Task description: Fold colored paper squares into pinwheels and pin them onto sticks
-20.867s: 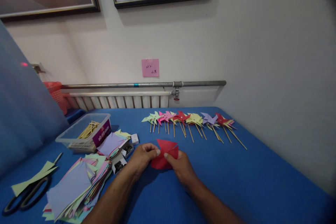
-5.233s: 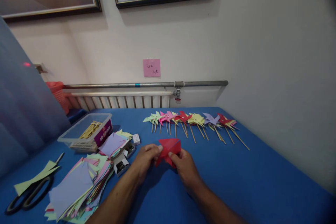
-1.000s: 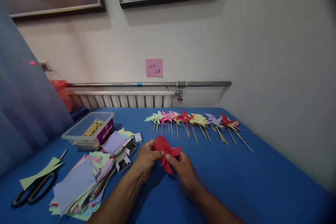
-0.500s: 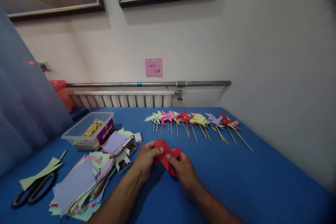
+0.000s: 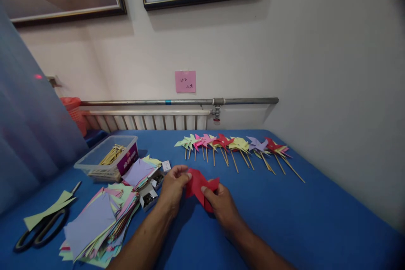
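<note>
Lower centre of frame: red paper (image 5: 196, 182), partly folded, between both hands. Left hand (image 5: 172, 187) pinches its left edge, thumb against fingers; right hand (image 5: 223, 202) pinches its right side, thumb on top. Right of centre, beyond: pinwheels (image 5: 238, 143) in a row. Lower left: paper stack (image 5: 90, 215), scissors (image 5: 47, 224).

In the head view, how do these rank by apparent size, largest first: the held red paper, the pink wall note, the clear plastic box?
1. clear plastic box
2. red paper, partly covered
3. pink wall note
</note>
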Available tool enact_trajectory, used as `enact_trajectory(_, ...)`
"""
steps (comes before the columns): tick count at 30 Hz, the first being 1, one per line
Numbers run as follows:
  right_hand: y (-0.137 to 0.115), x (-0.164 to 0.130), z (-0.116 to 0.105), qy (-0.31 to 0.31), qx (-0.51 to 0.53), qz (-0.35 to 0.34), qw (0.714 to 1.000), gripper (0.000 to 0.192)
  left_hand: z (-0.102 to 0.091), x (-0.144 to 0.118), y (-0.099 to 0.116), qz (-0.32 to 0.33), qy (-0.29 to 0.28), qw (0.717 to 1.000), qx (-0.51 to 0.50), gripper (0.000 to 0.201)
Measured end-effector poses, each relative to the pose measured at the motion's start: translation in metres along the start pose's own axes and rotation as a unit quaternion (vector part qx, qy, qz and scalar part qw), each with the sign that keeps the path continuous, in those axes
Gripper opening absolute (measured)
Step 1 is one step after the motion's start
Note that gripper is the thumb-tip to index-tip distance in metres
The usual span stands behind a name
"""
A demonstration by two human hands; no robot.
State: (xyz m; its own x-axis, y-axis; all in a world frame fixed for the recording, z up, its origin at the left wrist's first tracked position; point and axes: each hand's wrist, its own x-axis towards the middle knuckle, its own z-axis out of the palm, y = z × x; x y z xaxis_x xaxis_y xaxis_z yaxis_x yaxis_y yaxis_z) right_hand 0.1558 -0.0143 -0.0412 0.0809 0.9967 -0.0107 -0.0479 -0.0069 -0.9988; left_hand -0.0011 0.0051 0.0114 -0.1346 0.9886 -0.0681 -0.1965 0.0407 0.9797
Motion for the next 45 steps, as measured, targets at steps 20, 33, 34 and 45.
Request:
enact_trajectory(20,-0.009,-0.005,0.002,0.016,-0.042,-0.025,0.999,0.031,0.004,-0.015,-0.007,0.253,-0.045,0.933,0.251,0.020)
enact_trajectory(33,-0.007,-0.004,0.001,0.012,-0.049,-0.030,0.998,0.030,0.006,-0.015,-0.006,0.179,-0.050,0.959,0.215,0.019)
enact_trajectory(34,-0.007,-0.004,0.001,0.012,-0.051,-0.025,0.998,0.030,0.007,-0.015,-0.005,0.173,-0.048,0.961,0.209,0.019)
enact_trajectory(45,-0.005,-0.002,0.000,0.016,-0.027,-0.028,0.999,0.029,0.009,-0.011,-0.014,0.128,-0.052,0.976,0.171,0.014)
